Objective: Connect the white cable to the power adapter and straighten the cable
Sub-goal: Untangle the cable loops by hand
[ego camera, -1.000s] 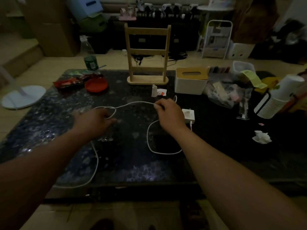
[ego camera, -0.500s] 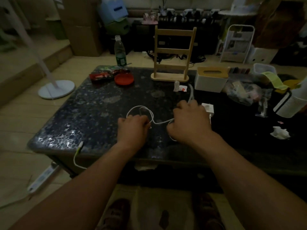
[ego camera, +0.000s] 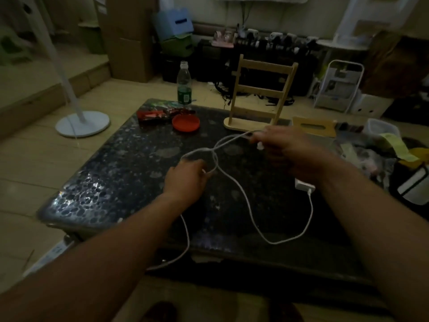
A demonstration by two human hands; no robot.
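With the white cable (ego camera: 243,196) pinched in both the left hand (ego camera: 186,180) and right hand (ego camera: 290,147) at frame centre, the crossed loop is best eased open before being pulled taut above the tabletop (ego camera: 130,173).

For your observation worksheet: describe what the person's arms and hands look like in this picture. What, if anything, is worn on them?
Both forearms are bare from the frame's lower edge to the wrists: no sleeves show. The left hand and right hand have no gloves, and no watch, bracelet or ring can be made out, though the dim, slightly blurred picture could hide small items.
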